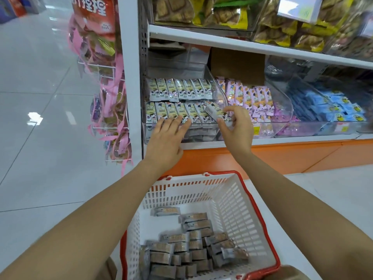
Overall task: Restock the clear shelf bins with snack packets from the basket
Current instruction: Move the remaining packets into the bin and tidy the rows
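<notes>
One clear plastic shelf bin [221, 93] holds two rows of pale green-and-white snack packets [179, 91] standing on end. The left hand [167, 134] lies over its front row, straight fingers touching the packets. At that row's right end the right hand [236, 126] pinches one more such packet [215, 112], tilted. To the right of this bin stand two further clear bins, one with pink packets [256, 100] and one with blue packets [333, 106]. Below it sits one white plastic basket with a red rim [232, 199], its grey-brown packets [191, 249] piled too thickly to count.

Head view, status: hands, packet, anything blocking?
Left hand flat on front row. Right hand pinches packet at right end of clear bin. Basket holds spares; nothing blocking.
</notes>
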The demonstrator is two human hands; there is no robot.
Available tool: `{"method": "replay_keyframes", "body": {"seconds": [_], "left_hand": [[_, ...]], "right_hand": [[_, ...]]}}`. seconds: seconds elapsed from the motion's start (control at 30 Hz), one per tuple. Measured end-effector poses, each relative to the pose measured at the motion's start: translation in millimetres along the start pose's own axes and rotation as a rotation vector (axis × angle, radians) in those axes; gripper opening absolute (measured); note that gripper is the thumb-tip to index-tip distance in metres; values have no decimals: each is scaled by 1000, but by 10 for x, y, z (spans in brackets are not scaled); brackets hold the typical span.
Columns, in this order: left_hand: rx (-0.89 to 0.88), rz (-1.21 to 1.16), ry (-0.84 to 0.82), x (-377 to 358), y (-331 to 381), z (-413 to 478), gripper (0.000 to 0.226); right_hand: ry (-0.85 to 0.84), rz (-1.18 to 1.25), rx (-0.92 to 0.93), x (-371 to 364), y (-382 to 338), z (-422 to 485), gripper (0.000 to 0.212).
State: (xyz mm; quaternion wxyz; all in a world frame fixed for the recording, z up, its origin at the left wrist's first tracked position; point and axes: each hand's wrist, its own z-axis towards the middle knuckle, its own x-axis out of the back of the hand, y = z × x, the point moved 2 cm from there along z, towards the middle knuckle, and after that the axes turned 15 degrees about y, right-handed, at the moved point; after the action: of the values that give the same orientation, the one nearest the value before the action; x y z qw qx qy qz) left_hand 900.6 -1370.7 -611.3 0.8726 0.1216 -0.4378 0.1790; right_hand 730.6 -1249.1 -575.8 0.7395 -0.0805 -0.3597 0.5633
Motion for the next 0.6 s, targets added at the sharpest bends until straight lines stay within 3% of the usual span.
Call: {"method": "replay_keyframes", "body": {"seconds": [0.37,0.6], "left_hand": [[-9,17,-63,52,1,7,79],[-31,-10,-2,35,7,-101,79]], "right_hand": [[-39,-227,67,-319,19,64,32],[-70,-82,9,-166,1,-61,37]]}}
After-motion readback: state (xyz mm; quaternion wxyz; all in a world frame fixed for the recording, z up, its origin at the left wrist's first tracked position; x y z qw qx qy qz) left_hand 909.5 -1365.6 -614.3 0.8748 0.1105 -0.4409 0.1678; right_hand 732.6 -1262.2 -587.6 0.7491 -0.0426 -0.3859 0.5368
